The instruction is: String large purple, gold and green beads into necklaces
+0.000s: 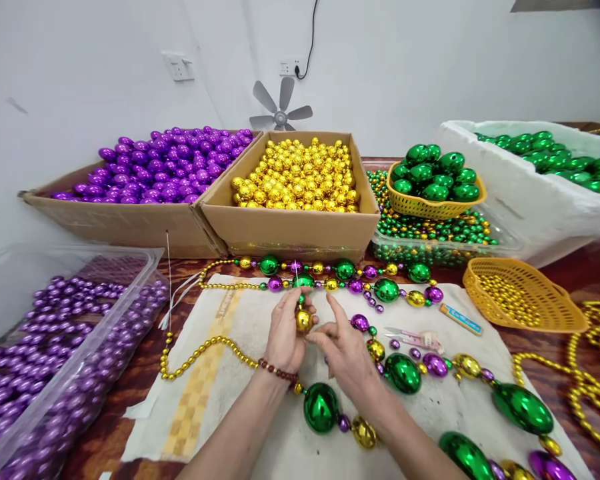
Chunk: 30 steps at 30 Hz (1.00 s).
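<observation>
My left hand (286, 330), with a beaded bracelet (277, 371) at its wrist, has its fingers closed round a thin needle (296, 272) that points up. A gold bead (304, 320) and a small green bead sit at those fingers. Close on the right is my right hand (341, 343), index finger raised, thumb near the gold bead; nothing can be made out in it. Below the hands a strand with a large green bead (321, 408) runs right across the white cloth (220, 387). Another bead strand (386, 290) lies along the cloth's back edge.
Behind stand boxes of purple beads (125, 220) and gold beads (290, 227). At the right are a yellow basket (555, 307), a foam box (510, 193) and a blue packet (461, 319). Small scissors (425, 340) lie on the cloth. A clear bin (125, 293) is at the left.
</observation>
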### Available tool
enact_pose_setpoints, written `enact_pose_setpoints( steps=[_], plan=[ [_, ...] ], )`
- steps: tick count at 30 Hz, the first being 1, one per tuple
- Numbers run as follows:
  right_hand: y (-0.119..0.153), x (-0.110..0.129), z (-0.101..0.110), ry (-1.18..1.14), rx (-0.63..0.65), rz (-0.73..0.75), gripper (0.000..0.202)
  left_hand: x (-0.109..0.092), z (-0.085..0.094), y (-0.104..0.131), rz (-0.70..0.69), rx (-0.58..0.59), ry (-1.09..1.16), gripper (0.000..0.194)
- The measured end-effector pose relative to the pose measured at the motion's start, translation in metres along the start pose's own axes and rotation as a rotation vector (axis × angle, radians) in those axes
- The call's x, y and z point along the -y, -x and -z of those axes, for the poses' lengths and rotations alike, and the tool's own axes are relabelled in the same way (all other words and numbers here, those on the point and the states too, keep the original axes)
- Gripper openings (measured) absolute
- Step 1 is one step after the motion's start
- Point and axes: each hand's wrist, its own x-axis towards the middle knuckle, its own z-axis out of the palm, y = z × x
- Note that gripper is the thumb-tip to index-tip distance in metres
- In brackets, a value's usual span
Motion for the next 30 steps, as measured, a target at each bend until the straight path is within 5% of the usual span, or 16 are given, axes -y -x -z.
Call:
enact_pose_setpoints(
  steps=[3,7,12,14,18,20,24,30],
  plan=[
    [-0.018,0.010,0.022,-0.043,-0.087,0.007,0.043,-0.005,0.000,-0.009,-0.067,0.124,-0.222,0.023],
    [-0.049,0.018,0.032,-0.437,-0.080,-0.044,0.020,-0.014,0.001,-0.013,-0.112,0.355,-0.619,0.020],
    [-0.065,0.009,0.046,-0.663,-0.301,-0.026,0.025,-0.021,0.008,-0.014,-0.058,0.432,-0.863,0.019],
    [-0.063,0.000,0.075,-0.689,-0.466,0.009,0.029,-0.023,0.016,-0.016,-0.032,0.451,-0.941,0.020],
    [-0.039,-0.021,0.166,-0.611,-0.795,0.122,0.028,-0.024,0.036,-0.021,-0.067,0.430,-0.993,0.024],
    [-0.017,-0.029,0.209,-0.237,-0.876,0.186,0.022,-0.024,0.045,-0.025,-0.078,0.405,-0.975,0.025],
    [0.018,-0.042,0.246,0.753,-0.504,0.133,0.023,-0.023,0.056,-0.027,-0.157,0.336,-0.901,0.023],
    [0.016,-0.078,0.231,1.136,-0.127,-0.094,0.016,-0.030,0.055,-0.017,-0.141,0.223,-0.853,0.026]
  ],
)
